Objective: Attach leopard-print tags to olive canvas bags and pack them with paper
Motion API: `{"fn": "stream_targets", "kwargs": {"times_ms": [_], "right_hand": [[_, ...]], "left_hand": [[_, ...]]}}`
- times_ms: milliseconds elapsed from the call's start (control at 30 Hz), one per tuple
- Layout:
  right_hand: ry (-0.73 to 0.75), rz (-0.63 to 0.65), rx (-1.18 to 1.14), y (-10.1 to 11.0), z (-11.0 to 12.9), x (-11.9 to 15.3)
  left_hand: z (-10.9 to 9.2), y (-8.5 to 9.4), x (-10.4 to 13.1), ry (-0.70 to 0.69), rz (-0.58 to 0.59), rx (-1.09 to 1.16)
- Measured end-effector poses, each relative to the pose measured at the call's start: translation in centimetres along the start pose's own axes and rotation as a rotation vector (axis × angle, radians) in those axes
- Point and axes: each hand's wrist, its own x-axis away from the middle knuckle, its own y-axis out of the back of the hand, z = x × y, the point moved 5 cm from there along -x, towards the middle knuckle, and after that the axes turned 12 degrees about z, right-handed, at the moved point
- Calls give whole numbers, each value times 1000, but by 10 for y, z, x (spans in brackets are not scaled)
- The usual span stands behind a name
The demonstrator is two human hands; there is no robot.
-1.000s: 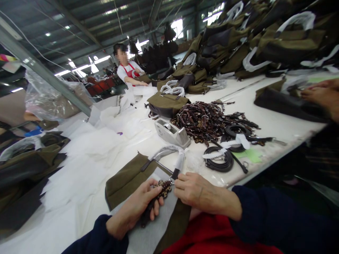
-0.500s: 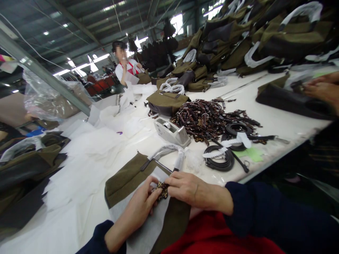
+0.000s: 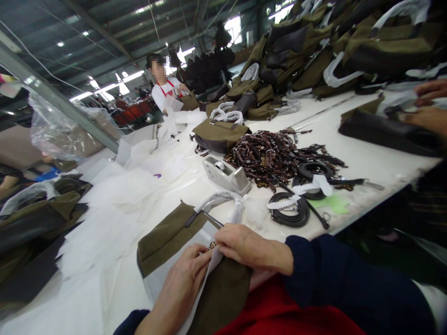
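Note:
An olive handbag (image 3: 164, 237) with a dark trim and a plastic-wrapped handle (image 3: 232, 197) lies in front of me on the table. White tissue paper (image 3: 159, 277) runs across its face. A small leopard-print tag (image 3: 212, 245) shows between my hands, mostly covered by the fingers. My left hand (image 3: 183, 284) is closed over the tag and paper, fingertips pressed together. Bent fingers of my right hand (image 3: 244, 246) pinch the raised edge of the paper beside the tag.
Behind the bag stand a tape dispenser (image 3: 226, 177), a heap of brown tags (image 3: 268, 156) and coiled black straps (image 3: 291, 209). Tissue sheets (image 3: 104, 232) spread leftward. Olive bags (image 3: 300, 51) pile up at the back right. Another person's hands (image 3: 431, 104) work on a bag (image 3: 384, 128) at right.
The paper's right edge has been lifted and folded leftward over the tag, which now shows less. My left hand has shifted slightly down, with its fingers flatter over it.

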Motion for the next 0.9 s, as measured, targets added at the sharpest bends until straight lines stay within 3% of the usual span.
{"fn": "stream_targets", "kwargs": {"times_ms": [333, 433, 500, 667, 800, 900], "right_hand": [[-116, 95, -128, 5, -10, -16], [-121, 141, -123, 8, -12, -20], [-128, 183, -131, 9, -13, -24], [-109, 215, -156, 10, -11, -28], [-134, 198, -161, 10, -11, -26], [-143, 180, -178, 7, -13, -24]], "left_hand": [[13, 25, 12, 0, 109, 137], [15, 35, 25, 70, 30, 19], [5, 38, 30, 88, -56, -68], [-25, 25, 14, 58, -103, -220], [-9, 8, -6, 88, -51, -238], [9, 4, -5, 117, -48, -180]]}}
